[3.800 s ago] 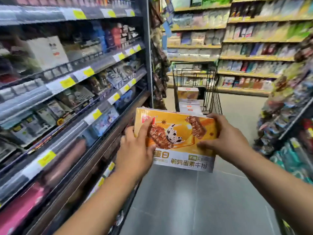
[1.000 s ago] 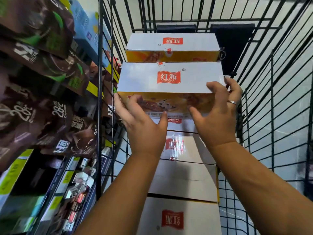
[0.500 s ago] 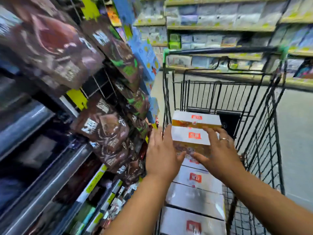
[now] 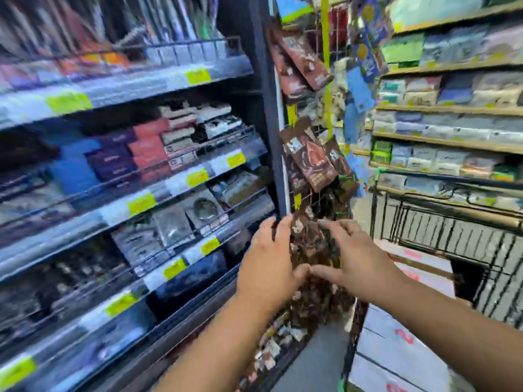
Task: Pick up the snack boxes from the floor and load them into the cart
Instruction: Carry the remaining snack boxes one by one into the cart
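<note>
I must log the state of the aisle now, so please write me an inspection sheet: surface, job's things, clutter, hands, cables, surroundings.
Surface: grey floor, bare where it shows between shelf and cart.
Job's things: white snack boxes lie stacked in the black wire cart at right; no box on the floor in view.
Clutter: brown snack bags hang on a rack beside the cart.
Hands: left hand and right hand are both empty, fingers spread, in front of the bags.
Cables: nothing seen.
Surroundings: store shelves at left with yellow price tags; more shelves behind the cart. The picture is blurred.
</note>
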Demonstrator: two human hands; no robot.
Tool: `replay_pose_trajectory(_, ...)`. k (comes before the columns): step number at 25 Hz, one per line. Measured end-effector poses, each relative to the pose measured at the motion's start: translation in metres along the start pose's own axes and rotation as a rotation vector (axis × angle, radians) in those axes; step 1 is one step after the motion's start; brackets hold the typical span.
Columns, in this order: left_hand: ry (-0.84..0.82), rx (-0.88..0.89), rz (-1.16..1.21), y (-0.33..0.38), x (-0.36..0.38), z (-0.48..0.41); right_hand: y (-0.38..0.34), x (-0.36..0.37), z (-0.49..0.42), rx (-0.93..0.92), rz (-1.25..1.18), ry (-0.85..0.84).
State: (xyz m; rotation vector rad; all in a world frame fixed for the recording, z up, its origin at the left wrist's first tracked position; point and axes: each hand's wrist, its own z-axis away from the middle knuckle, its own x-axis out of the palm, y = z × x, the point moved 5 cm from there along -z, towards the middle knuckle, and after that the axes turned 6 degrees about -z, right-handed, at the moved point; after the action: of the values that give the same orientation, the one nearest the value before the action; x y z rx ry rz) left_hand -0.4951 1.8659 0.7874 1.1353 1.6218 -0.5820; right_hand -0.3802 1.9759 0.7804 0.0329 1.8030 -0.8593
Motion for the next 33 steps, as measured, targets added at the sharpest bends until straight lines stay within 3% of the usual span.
replay_pose_trajectory(8, 0.112, -0.372, -0.205, -0.097, -0.13, 0.142, -0.184, 0.024, 0.014, -0.526, 0.175, -0.103)
replay_pose_trajectory(15, 0.209, -0.825, -0.391, -0.091, -0.195, 0.302, -0.298, 0.091, 0.082, -0.917, 0.033, -0.45)
replay_pose_trajectory(19, 0.191, -1.179, -0.525, -0.058, -0.222, 0.451, -0.367, 0.128, 0.192, -1.175, -0.052, -0.654)
replay_pose_trajectory(23, 0.27, -1.46, -0.506, -0.012, -0.236, 0.572, -0.415, 0.156, 0.307, -1.375, -0.093, -0.781)
replay_pose_trajectory(28, 0.316, -1.706, -0.522, 0.038, -0.251, 0.713, -0.473, 0.188, 0.457, -1.546, -0.138, -0.951)
replay_pose_trajectory(33, 0.314, -1.866, -0.564, 0.071, -0.291, 0.847, -0.534, 0.22, 0.598, -1.663, -0.16, -1.019)
